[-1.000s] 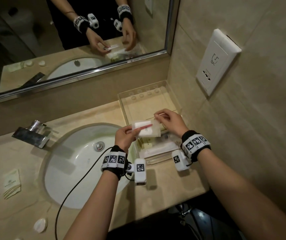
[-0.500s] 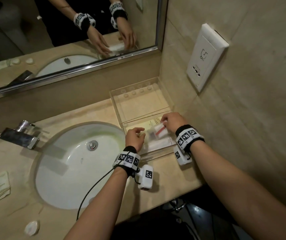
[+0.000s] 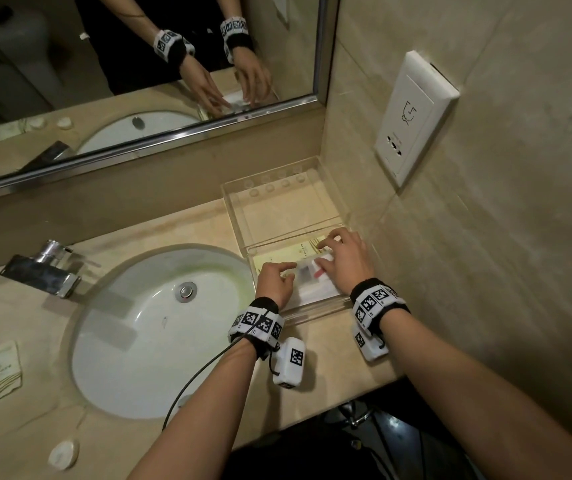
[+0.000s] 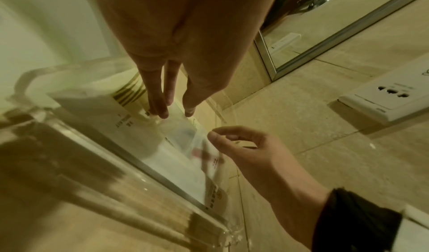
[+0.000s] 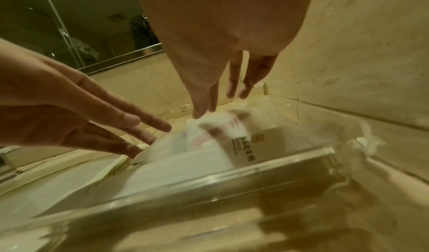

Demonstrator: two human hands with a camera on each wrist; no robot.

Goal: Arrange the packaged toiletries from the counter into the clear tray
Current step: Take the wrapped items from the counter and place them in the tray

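Observation:
The clear tray (image 3: pixel 236 216) stands on the counter in the corner, right of the sink. Its far compartment holds nothing; its near one holds several packets. A small clear packet (image 3: pixel 307 271) with a red item lies on top of a cream gold-striped packet (image 3: pixel 303 249) and white ones. My left hand (image 3: pixel 286 271) reaches in from the left with straight fingers (image 4: pixel 162 112) touching the packets. My right hand (image 3: pixel 326 247) hovers over the right side, its fingertips (image 5: pixel 200 114) resting on the small packet (image 5: pixel 220 125). Neither hand grips anything. The tray's front wall (image 5: pixel 209 191) is close to the wrists.
The sink basin (image 3: pixel 160 327) and chrome faucet (image 3: pixel 40 268) lie to the left. A cream packet (image 3: pixel 2 370) and a small white round item (image 3: pixel 63 453) sit on the counter's left side. A wall socket (image 3: pixel 412 116) and the mirror (image 3: pixel 139 81) border the tray.
Both hands brought the small packet down from above the tray into the near compartment. They have let go of it, and their fingers now lie straight on the packets.

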